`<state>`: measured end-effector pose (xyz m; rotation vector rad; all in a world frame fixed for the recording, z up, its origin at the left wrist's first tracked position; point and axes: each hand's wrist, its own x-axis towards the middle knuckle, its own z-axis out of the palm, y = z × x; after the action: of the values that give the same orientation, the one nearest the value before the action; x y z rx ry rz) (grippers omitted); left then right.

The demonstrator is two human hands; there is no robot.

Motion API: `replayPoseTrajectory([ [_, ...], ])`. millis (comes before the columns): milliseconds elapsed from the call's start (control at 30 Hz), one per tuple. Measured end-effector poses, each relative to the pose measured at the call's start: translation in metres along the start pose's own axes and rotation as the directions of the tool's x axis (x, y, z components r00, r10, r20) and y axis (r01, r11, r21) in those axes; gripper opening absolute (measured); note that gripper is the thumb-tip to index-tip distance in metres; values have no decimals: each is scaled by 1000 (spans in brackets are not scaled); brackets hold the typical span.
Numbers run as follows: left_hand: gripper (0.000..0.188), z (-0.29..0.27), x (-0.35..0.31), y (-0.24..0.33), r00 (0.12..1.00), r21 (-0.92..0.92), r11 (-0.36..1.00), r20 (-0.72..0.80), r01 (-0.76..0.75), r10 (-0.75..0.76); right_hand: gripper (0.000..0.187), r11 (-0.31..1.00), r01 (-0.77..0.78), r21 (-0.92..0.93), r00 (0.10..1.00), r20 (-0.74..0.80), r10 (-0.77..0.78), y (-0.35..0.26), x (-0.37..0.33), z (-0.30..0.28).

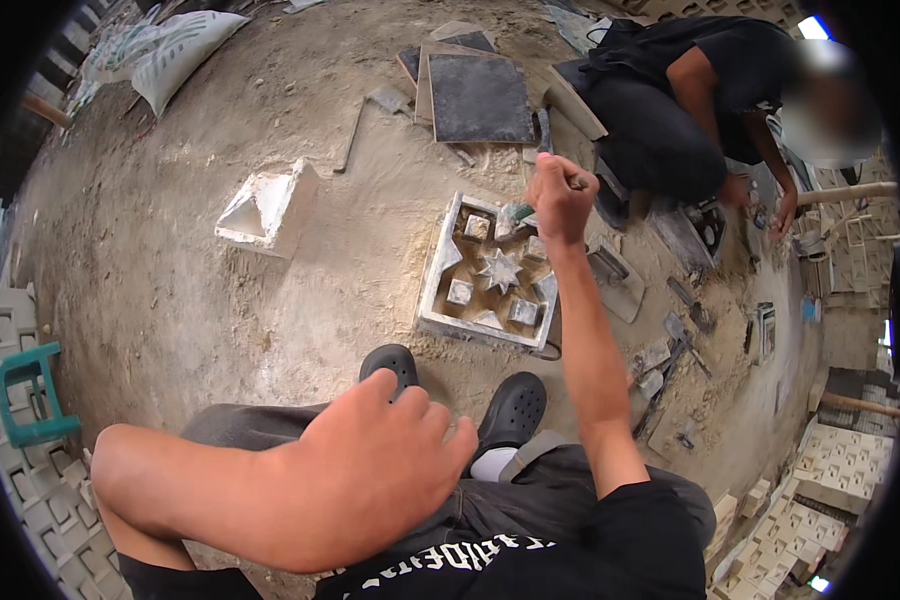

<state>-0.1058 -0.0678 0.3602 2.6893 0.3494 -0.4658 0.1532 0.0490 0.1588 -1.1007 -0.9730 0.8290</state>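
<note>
While stretching right arm [595, 350] forward, gripping a green-necked tool [520, 212] in a clenched right hand [562, 200], at the far right corner of a square mould [444, 262]. Holding left hand [380, 455] loosely curled; with underside hidden, cannot tell whether empty. Underfoot, dusty floor [150, 300]; at upper right, crouching co-worker [660, 110]. As for mould, set on floor beyond shoes [515, 405], pale-rimmed, star-centred, studded with small blocks.

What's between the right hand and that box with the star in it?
In the head view, a green brush-like tool, gripped by the right hand, reaches toward the star-patterned mould. I can't tell if its tip touches.
</note>
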Motion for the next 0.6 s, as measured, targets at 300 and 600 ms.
replayPoseTrajectory([
  [300, 33, -5, -1, 2, 999, 36, 999, -43, -29, 30, 34, 993, -47, -108, 996, 76, 56, 43, 4, -10],
  [600, 31, -12, 0, 8, 980, 29, 995, -174, -95, 99, 42, 962, 101, -254, 994, 69, -86, 71, -7, -14],
])
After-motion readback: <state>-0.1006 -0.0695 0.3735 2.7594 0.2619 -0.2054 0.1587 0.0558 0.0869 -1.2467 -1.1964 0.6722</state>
